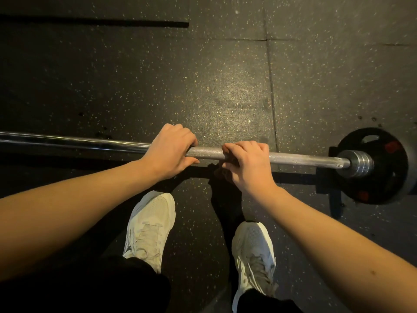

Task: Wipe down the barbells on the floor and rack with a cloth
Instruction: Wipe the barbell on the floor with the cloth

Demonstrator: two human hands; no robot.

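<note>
Head — knurled steel barbell (207,152), round plate (388,177)

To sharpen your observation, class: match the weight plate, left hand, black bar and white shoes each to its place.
1 weight plate
2 left hand
3 black bar
4 white shoes

A lying alone on the floor, far side
B on the barbell's right end
C on the floor, near side of the barbell
D gripping the barbell's shaft

Pairs: 1-B, 2-D, 3-A, 4-C.
</note>
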